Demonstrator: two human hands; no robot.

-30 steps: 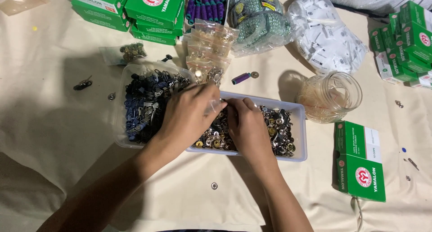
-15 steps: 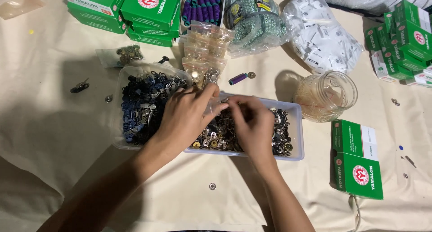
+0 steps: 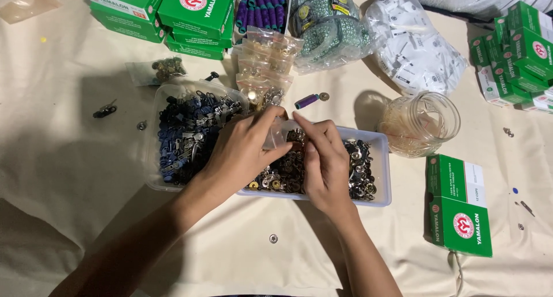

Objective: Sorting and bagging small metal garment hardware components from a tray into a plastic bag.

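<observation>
Plastic bag (image 3: 275, 133), small and clear, sits pinched between both hands above the white tray (image 3: 381, 176) of metal snaps. Left of the tray, a clear tub (image 3: 162, 101) holds dark zipper pulls. The left hand (image 3: 239, 153) grips the bag's left edge with thumb and fingers, as it did half a second ago. The right hand (image 3: 325, 161) pinches the bag's right side, fingers now raised higher over the tray. Right of the tray stands a glass jar (image 3: 419, 123), then a green box (image 3: 459, 205).

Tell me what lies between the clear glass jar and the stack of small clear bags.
In the head view, between the clear glass jar and the stack of small clear bags lie a small purple cylinder and a metal disc.
</observation>
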